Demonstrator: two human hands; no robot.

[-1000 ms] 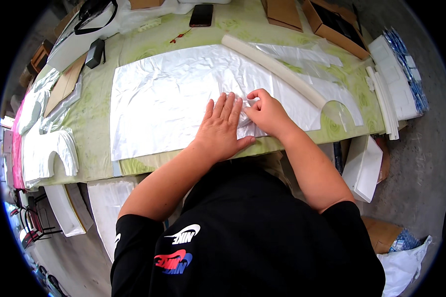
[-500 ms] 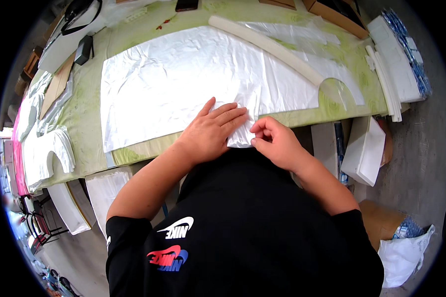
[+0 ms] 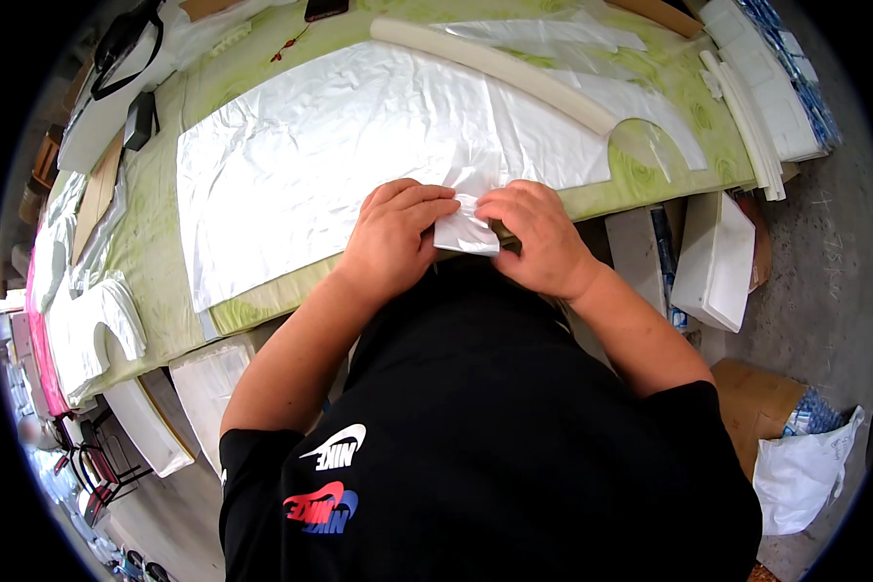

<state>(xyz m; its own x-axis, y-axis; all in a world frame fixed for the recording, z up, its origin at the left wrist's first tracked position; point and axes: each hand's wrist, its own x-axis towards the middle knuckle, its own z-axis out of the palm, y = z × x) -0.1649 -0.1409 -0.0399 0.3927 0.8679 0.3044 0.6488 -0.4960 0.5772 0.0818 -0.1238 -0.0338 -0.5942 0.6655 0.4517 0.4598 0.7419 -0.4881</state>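
Note:
A folded piece of white plastic film (image 3: 464, 233) hangs at the table's near edge, in front of my body. My left hand (image 3: 394, 235) is closed on its left side, the fingers curled over and the thumb mostly hidden. On the other side my right hand (image 3: 538, 242) pinches the film, its fingers bent and thumb underneath. Beyond both hands a large white plastic sheet (image 3: 301, 165), wrinkled and curved along its far edge, lies spread on the table. Whether the folded piece joins this sheet is hard to make out.
A long cream tube (image 3: 495, 70) lies across the sheet on the green-covered table (image 3: 213, 87). Cut white film pieces (image 3: 97, 330) rest at the left. White strips (image 3: 747, 126) lie along the right end. White boxes (image 3: 714, 262) stand below the edge, a white bag (image 3: 807, 475) on the floor.
My left hand has gone from lying flat with spread fingers to gripping the film. My right hand has closed onto the film's right side. The view has shifted slightly.

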